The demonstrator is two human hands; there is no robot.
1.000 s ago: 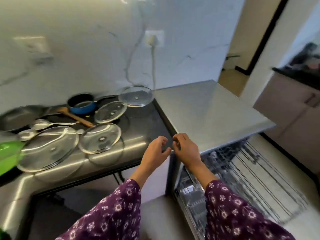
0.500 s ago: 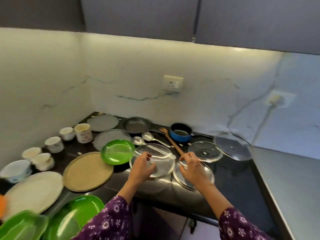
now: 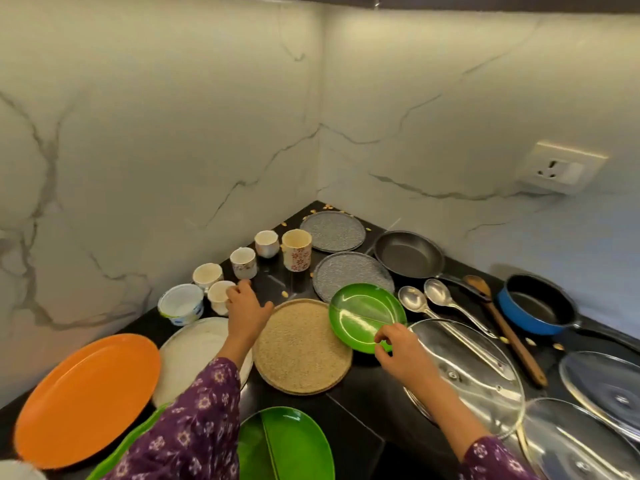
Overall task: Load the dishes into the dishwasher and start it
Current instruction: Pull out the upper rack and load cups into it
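**pan_fan:** Where's the small green plate (image 3: pixel 363 313) at?

**dishdad:** Middle of the bench (image 3: pixel 363 403), its left edge lying over the big tan plate (image 3: pixel 301 348), spoons (image 3: pixel 426 303) just to its right. The right hand (image 3: pixel 398 355) pinches its near rim, thumb and finger curled round the edge. Hard to call whether it's off the bench yet.

**pan_fan:** Other hand?

**dishdad:** The left hand (image 3: pixel 247 311) is further left, fingertips on a white cup (image 3: pixel 217 299), thumb splayed out. Can't tell if it's really got hold of it.

**pan_fan:** So what changed?

**dishdad:** A second ago both hands were at the dishwasher's corner, rack pulled out. Half a second ago they were over the glass lids. Now the view has swung left and the dishwasher's out of shot. My guess is loading's only just starting, with pretty much a whole bench of stuff to go.
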